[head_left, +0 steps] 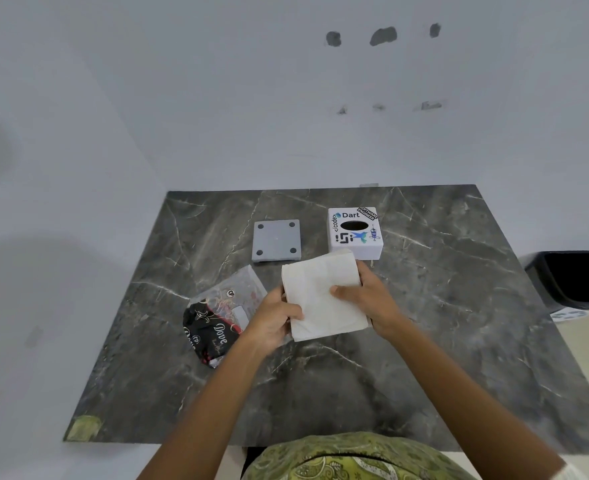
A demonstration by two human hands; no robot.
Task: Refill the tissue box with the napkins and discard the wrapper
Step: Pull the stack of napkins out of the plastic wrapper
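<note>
A thick stack of white napkins (320,292) is held above the middle of the table between both hands. My left hand (274,322) grips its left edge and my right hand (367,297) grips its right edge, thumb on top. The white tissue box cover (355,239), with stickers and a dark oval slot on top, stands just behind the napkins. Its grey base plate (276,240), with dark round feet at the corners, lies apart to the left of the cover. The crumpled plastic wrapper (216,318), clear and black with "Dove" lettering, lies on the table by my left hand.
The dark marble-patterned table (459,323) stands against a white wall. A black waste bin (577,278) sits on the floor past the table's right edge. A green patterned garment (348,459) shows at the bottom.
</note>
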